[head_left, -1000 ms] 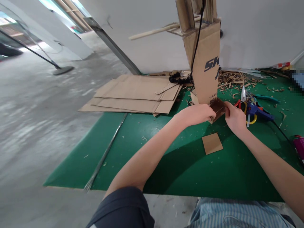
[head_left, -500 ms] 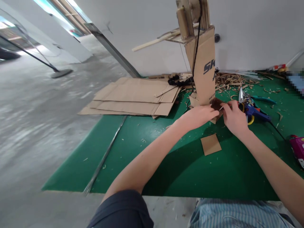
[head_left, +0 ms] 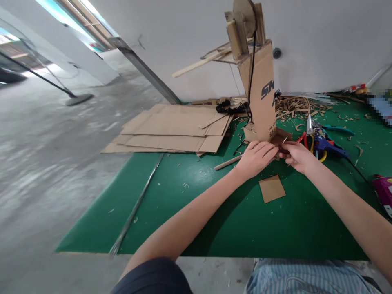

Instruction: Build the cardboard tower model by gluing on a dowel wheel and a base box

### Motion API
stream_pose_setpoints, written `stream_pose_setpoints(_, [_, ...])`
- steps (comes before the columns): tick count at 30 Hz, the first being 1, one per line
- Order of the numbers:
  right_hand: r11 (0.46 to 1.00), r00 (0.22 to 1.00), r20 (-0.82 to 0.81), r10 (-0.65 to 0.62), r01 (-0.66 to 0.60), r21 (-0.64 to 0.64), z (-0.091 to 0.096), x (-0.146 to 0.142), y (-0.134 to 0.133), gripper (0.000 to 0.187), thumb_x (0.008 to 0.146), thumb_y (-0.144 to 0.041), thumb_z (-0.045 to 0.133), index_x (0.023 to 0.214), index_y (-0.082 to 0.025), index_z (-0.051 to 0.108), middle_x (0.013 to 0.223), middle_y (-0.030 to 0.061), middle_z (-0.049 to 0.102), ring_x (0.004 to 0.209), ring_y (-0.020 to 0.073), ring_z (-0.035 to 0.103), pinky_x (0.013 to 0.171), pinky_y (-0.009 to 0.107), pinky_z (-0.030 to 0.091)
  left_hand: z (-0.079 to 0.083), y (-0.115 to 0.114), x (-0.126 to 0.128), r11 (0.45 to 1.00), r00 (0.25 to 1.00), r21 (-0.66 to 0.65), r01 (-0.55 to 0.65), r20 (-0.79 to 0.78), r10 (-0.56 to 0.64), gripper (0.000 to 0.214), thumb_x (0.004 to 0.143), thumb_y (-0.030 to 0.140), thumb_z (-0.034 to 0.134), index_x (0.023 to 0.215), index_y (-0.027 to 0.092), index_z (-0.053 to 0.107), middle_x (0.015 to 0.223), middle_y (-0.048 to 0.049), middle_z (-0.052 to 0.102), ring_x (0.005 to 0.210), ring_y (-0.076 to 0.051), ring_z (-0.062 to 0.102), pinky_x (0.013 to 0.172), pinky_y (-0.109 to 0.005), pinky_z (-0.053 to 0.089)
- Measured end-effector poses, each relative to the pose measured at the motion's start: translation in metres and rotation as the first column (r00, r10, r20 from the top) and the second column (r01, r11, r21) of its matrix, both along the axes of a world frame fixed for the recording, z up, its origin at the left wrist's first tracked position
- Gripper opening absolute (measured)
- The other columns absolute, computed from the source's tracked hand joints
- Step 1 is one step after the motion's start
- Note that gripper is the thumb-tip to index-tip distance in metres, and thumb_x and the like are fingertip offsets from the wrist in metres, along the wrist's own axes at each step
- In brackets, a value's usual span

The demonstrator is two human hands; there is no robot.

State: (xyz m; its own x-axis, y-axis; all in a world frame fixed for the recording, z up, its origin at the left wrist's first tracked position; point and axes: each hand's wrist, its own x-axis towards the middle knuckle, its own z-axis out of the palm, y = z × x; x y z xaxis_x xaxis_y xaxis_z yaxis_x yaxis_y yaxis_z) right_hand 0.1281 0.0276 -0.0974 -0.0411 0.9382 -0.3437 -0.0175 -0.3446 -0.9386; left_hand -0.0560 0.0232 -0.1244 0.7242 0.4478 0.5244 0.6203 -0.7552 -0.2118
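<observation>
A tall cardboard tower (head_left: 261, 94) stands upright on the green table, with a cardboard wheel, a black cord and a wooden stick at its top. My left hand (head_left: 256, 158) is curled over the front of its base, fingers close together and pressing on the cardboard. At the base's right side my right hand (head_left: 297, 156) is closed in a pinch, and a thin pale stick (head_left: 285, 140) pokes up from its fingertips. What lies between the two hands is partly hidden. A small cardboard square (head_left: 272, 189) lies flat just in front of them.
Flat cardboard sheets (head_left: 174, 122) are stacked at left. Right of my hands lie a blue glue gun (head_left: 329, 147), teal-handled pliers (head_left: 339, 130) and other tools. Cardboard scraps (head_left: 295, 107) heap along the wall. A bundle of thin strips (head_left: 137, 202) and a purple pack (head_left: 385, 192) flank the table.
My left hand has shifted slightly down and left, uncovering a strip beside it. My right hand has turned and lowered, its pinch on the thin stick remaining. The tower's top leans a little differently.
</observation>
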Motion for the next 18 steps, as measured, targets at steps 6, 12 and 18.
stream_pose_setpoints(6, [0.988, 0.982, -0.169, -0.088, 0.064, -0.141, 0.008, 0.006, 0.017, 0.027, 0.092, -0.003, 0.052, 0.069, -0.016, 0.055, 0.056, -0.0037, 0.050, 0.041, 0.0028, 0.040, 0.032, 0.011, 0.027, -0.007, 0.005, 0.001, 0.998, 0.995, -0.066, 0.000, 0.095, 0.006, 0.026, 0.102, 0.026, 0.049, 0.122, 0.019, 0.064, 0.120, -0.0085, 0.075, 0.112, -0.020, 0.068, 0.092, -0.035, 0.043])
stream_pose_setpoints(12, [0.977, 0.965, -0.222, -0.139, 0.096, -0.193, 0.004, 0.006, 0.022, 0.026, 0.095, -0.004, 0.053, 0.072, -0.014, 0.059, 0.055, -0.0027, 0.056, 0.040, 0.0020, 0.045, 0.036, 0.008, 0.039, -0.005, 0.007, 0.005, 0.990, 0.989, -0.140, 0.024, 0.145, -0.003, 0.021, 0.102, 0.025, 0.051, 0.115, 0.016, 0.065, 0.114, -0.0087, 0.076, 0.108, -0.019, 0.069, 0.089, -0.034, 0.043])
stream_pose_setpoints(18, [0.966, 0.965, -0.194, -0.178, 0.133, -0.222, 0.001, 0.000, 0.021, 0.028, 0.097, -0.006, 0.054, 0.070, -0.015, 0.056, 0.049, -0.0047, 0.054, 0.040, 0.0029, 0.051, 0.043, 0.009, 0.049, -0.005, 0.010, 0.005, 0.996, 0.989, -0.064, 0.060, 0.139, -0.051, 0.020, 0.102, 0.024, 0.051, 0.114, 0.016, 0.066, 0.118, -0.0073, 0.076, 0.108, -0.018, 0.070, 0.090, -0.033, 0.044])
